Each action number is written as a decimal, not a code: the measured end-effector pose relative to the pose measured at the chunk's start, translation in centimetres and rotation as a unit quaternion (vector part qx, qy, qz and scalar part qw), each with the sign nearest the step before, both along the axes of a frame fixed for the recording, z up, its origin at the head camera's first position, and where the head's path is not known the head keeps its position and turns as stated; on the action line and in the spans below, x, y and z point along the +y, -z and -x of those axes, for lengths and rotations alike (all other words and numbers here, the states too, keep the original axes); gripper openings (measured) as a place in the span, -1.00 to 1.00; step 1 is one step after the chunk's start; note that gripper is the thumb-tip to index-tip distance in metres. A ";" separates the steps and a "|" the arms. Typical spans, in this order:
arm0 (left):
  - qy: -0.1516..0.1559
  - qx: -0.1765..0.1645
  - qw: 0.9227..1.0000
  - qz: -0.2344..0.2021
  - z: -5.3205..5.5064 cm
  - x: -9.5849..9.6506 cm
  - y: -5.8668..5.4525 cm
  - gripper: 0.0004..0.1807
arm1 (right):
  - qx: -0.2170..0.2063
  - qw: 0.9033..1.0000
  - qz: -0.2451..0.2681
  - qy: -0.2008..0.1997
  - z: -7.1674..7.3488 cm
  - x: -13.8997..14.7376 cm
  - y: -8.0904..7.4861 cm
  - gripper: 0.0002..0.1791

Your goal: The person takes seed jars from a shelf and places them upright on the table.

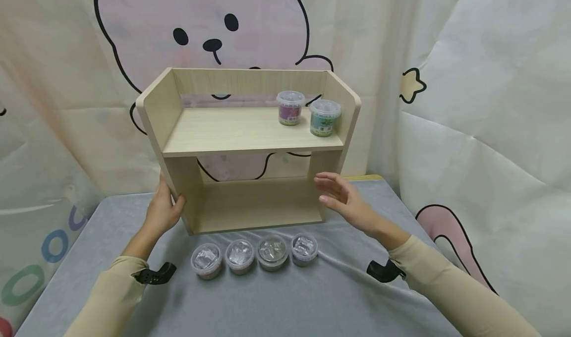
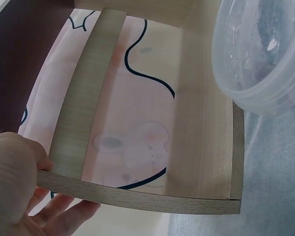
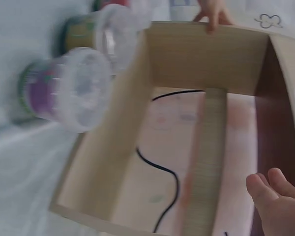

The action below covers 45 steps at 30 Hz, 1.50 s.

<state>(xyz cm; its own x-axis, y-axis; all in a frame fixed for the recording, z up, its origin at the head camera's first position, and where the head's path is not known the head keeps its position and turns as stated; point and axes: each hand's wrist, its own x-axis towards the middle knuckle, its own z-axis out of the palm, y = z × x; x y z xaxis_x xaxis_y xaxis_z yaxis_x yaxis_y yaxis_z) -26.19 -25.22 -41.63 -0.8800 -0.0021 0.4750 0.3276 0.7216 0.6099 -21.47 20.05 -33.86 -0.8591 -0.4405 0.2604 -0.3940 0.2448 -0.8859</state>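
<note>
A two-tier wooden shelf (image 1: pixel 250 131) stands on the cloth-covered table. My left hand (image 1: pixel 162 210) grips the edge of its left side panel (image 2: pixel 152 196), thumb on the inner side and fingers around the outside. Beside the right side panel, my right hand (image 1: pixel 345 200) is held up with fingers loosely bent and holds nothing. On the right of the upper tier sit a purple-labelled tub (image 1: pixel 290 114) and a green-labelled tub (image 1: pixel 324 124), both with clear lids. The lower tier (image 1: pixel 254 205) holds nothing.
Several lidded tubs (image 1: pixel 272 252) stand in a row on the grey cloth (image 1: pixel 250 302), just in front of the shelf. A printed curtain (image 1: pixel 366 39) hangs close behind and at both sides. Each wrist wears a black strap (image 1: pixel 156 274).
</note>
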 end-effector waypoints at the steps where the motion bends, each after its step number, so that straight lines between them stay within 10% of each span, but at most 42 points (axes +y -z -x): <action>1: 0.000 -0.001 1.000 0.000 0.0 0.0 0.0 -0.06 | -0.001 1.000 0.001 0.004 0.0 -0.1 -0.5 -0.41; 24: -0.001 -0.006 1.000 0.000 -0.1 -0.1 0.0 -0.09 | -0.024 0.995 0.067 0.073 2.2 -2.1 -8.9 -0.14; 45: 0.000 0.005 1.000 -0.003 0.1 -0.1 0.1 -0.11 | -0.015 0.983 0.025 0.179 5.3 -4.2 -10.6 0.11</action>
